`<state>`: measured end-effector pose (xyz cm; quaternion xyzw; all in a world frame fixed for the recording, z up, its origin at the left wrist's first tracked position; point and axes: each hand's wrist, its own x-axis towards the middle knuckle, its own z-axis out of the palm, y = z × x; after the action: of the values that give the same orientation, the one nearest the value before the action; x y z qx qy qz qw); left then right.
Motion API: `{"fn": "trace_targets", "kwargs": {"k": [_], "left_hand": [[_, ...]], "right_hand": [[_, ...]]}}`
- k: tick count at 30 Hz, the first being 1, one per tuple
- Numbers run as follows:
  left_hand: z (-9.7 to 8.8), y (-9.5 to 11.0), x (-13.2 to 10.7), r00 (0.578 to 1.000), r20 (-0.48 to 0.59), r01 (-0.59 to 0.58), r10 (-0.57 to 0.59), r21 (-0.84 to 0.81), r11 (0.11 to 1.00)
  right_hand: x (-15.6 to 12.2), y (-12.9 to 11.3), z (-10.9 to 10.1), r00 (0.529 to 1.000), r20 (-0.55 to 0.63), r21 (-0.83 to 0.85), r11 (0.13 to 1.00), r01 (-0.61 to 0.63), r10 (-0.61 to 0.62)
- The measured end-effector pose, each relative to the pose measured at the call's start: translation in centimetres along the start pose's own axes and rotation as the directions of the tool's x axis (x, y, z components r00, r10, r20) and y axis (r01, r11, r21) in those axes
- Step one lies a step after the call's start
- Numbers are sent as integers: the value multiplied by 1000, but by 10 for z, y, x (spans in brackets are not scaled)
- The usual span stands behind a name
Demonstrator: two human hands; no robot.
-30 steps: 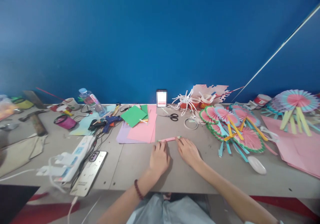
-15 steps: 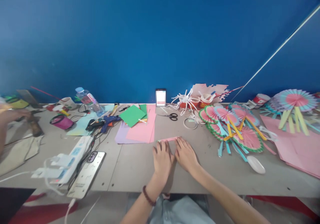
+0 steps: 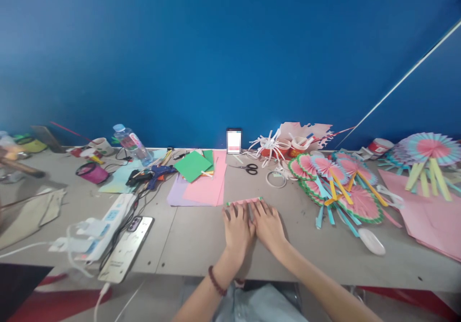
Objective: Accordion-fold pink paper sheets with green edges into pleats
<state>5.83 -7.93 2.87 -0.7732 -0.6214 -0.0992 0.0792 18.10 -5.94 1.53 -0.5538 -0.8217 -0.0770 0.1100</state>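
Note:
A folded pink paper strip with green edges (image 3: 244, 201) lies flat on the grey table (image 3: 194, 238), straight ahead of me. My left hand (image 3: 236, 228) and my right hand (image 3: 267, 224) lie side by side just behind it, palms down. Their fingers are stretched out flat and the fingertips press on the strip's near edge. A dark bead bracelet (image 3: 216, 280) circles my left wrist.
Green, pink and lilac paper sheets (image 3: 201, 180) lie left of the strip. Scissors (image 3: 248, 168), a tape ring (image 3: 276, 178) and a standing phone (image 3: 234, 141) sit behind. Finished paper fans (image 3: 338, 180) are on the right. A power strip (image 3: 108, 221), a phone (image 3: 127, 248) and glue gun (image 3: 151, 175) lie at left.
My two hands have slid together until they touch, both fingers flat on the pink strip. At far left a person's hand that showed half a second ago is gone.

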Motion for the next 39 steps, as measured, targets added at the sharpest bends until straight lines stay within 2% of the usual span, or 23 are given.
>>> {"fn": "trace_targets", "kwargs": {"k": [5, 12, 20, 28, 31, 33, 36, 39], "left_hand": [[-1, -3, 3, 1000, 25, 10, -9, -45, 999], [-5, -3, 4, 999, 35, -5, 5, -5, 1000], [5, -8, -1, 1000, -21, 3, -3, -25, 1000], [-8, -8, 1, 1000, -17, -7, 6, -18, 1000], [-11, -21, 15, 999, 36, -19, 22, -93, 995], [-12, -36, 29, 992, 98, -66, 84, -175, 982], [-13, -60, 47, 978, 117, -134, 171, -275, 952], [-8, -73, 54, 961, 128, -177, 245, -398, 900]], "right_hand": [[3, 1, -5, 1000, 23, -50, 999, 15, -14], [5, 1, -12, 997, 77, -64, 998, 18, -13], [5, 0, -18, 989, 145, -54, 999, 1, 7], [7, -4, -16, 993, 116, -85, 996, 5, 5], [8, -5, -15, 994, 108, -90, 996, 24, -14], [8, -5, -15, 995, 99, -103, 994, 40, -30], [10, -4, -18, 994, 104, -118, 991, 56, -43], [16, 1, -23, 990, 133, -79, 995, 54, -44]]}}
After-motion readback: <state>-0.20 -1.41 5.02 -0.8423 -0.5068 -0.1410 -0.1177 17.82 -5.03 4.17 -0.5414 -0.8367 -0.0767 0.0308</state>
